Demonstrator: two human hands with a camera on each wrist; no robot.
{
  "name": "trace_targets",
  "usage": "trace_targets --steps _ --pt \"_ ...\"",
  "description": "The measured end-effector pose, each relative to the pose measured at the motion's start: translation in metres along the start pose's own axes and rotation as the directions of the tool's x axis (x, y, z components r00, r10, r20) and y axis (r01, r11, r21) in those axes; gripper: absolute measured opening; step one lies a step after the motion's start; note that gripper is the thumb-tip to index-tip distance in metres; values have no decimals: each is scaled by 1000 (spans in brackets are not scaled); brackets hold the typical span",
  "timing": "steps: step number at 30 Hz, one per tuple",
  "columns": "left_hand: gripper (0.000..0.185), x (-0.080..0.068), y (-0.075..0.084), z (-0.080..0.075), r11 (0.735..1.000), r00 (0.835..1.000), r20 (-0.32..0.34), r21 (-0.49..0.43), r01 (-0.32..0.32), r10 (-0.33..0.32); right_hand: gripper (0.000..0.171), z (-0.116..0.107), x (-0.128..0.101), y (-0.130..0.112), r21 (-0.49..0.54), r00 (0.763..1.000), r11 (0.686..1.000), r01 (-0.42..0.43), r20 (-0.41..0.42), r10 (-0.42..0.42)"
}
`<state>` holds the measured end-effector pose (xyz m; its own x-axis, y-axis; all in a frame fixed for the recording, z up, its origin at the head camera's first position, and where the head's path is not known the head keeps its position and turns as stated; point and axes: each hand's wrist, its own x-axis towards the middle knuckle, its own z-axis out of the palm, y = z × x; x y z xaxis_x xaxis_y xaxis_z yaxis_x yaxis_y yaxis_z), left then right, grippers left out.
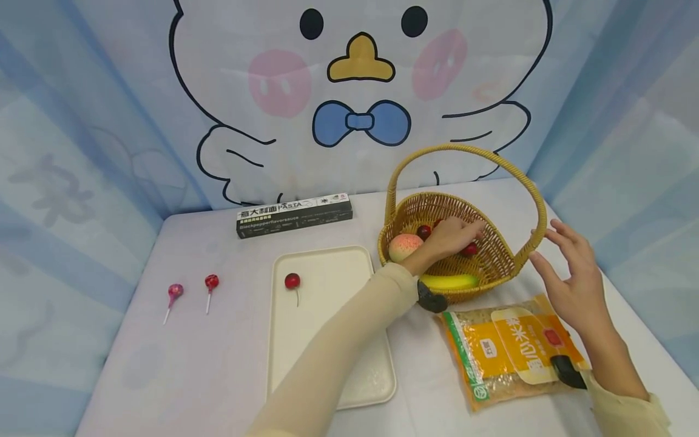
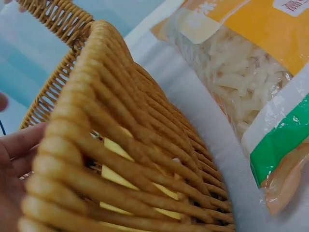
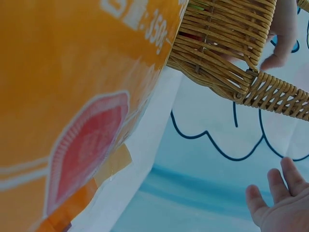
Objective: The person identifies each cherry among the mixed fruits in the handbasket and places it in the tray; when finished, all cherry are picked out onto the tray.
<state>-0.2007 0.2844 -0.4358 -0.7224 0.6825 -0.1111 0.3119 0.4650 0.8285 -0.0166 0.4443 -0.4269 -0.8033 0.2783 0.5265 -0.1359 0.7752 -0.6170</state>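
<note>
My left hand reaches over the near rim into the wicker basket; its fingertips are hidden among the fruit. Around it lie a peach, a banana and dark red cherries. In the left wrist view the basket's weave covers part of the hand, so whether it pinches anything is unclear. Beside the right end of the basket's handle my right hand is raised with fingers spread. The right wrist view shows that hand apart from the basket, holding nothing.
A cream tray holds one cherry with a stem. Two lollipops lie at the left. A black pasta box stands at the back. An orange food packet lies before the basket, under my right forearm.
</note>
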Motion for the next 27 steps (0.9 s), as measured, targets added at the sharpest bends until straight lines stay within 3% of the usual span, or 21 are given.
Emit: trace_targets --steps 5,10,21,27 --pt "30 2 -1 3 993 997 72 113 -42 34 50 -1 1 -1 -2 1000 1000 -11 8 11" --pt "25 3 0 7 961 993 92 257 -101 80 50 -1 1 -2 -1 1000 1000 -13 7 13" --pt "24 7 6 13 932 996 69 355 -79 58 51 0 0 -2 -3 1000 1000 -22 9 22" --pt "14 8 8 16 913 998 38 402 -61 50 51 0 0 -2 -2 1000 1000 -24 8 24"
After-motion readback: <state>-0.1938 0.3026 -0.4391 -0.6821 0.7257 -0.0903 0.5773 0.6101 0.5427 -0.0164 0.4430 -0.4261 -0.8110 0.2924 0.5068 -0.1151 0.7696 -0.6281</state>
